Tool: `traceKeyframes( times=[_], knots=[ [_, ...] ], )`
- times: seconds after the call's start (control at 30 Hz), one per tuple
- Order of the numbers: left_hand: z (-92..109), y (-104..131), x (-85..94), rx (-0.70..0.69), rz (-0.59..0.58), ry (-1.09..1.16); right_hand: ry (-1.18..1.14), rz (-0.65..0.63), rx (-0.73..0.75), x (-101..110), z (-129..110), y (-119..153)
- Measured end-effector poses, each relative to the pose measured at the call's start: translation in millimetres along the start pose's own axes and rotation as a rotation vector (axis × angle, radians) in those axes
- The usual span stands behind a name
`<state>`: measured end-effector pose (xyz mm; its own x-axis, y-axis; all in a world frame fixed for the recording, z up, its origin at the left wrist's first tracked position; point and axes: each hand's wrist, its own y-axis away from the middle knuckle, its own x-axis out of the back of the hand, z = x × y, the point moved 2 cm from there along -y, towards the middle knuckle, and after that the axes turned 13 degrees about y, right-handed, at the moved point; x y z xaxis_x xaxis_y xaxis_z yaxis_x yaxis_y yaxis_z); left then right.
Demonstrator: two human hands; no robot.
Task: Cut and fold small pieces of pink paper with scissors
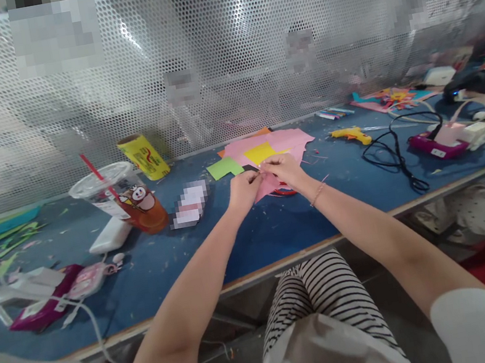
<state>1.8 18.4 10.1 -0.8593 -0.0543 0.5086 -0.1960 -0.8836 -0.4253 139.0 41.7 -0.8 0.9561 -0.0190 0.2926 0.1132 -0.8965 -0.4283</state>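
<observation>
My left hand (pixel 244 192) and my right hand (pixel 284 169) meet above the blue table, fingertips pinched close together. Between them they grip a small piece of pink paper (pixel 267 187), whose upper edge the fingers cover. Just under my right hand show the red handles (pixel 285 190) of what look like scissors, mostly hidden. Behind my hands lie larger pink sheets (pixel 298 139), with a yellow sheet (pixel 259 153) on top and a green sheet (pixel 223 168) to the left.
Left of my hands are a phone (pixel 190 204), a plastic drink cup (pixel 126 202) with a straw and a yellow roll (pixel 144 156). A yellow glue gun (pixel 351 136) with a black cable lies to the right. Purple power strips (pixel 438 146) sit at both sides. A perforated metal screen (pixel 220 54) borders the table.
</observation>
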Motion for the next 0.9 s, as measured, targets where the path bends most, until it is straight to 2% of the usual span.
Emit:
traceKeyframes(
  times=[0.17,0.33,0.43,0.53,0.57,0.67,0.77,0.9],
  knots=[
    [1.4,2.6,-2.5,0.057,0.018,0.089,-0.039,0.086,0.004,0.5,1.6,-0.9],
    [4.4,6.8,-7.4,0.153,-0.053,0.259,-0.072,0.197,-0.033,7.4,6.6,-4.1],
    [3.8,9.0,-10.3,0.222,-0.088,0.332,-0.113,0.269,-0.072,20.5,14.2,-11.1],
    [1.0,10.0,-11.9,0.276,-0.106,0.392,-0.15,0.446,-0.093,42.5,25.6,-20.0],
    [-0.5,9.5,-11.8,0.283,-0.107,0.407,-0.153,0.465,-0.081,48.5,28.8,-22.6],
    [-6.8,5.7,-10.5,0.284,-0.099,0.439,-0.156,0.398,-0.048,54.3,33.1,-25.6],
    [-13.5,1.0,-8.1,0.275,-0.045,0.464,-0.088,0.251,-0.025,41.9,26.7,-20.0],
    [-13.9,-1.9,-5.5,0.101,-0.011,0.331,-0.031,0.068,-0.076,19.3,10.7,-8.1]
  ],
)
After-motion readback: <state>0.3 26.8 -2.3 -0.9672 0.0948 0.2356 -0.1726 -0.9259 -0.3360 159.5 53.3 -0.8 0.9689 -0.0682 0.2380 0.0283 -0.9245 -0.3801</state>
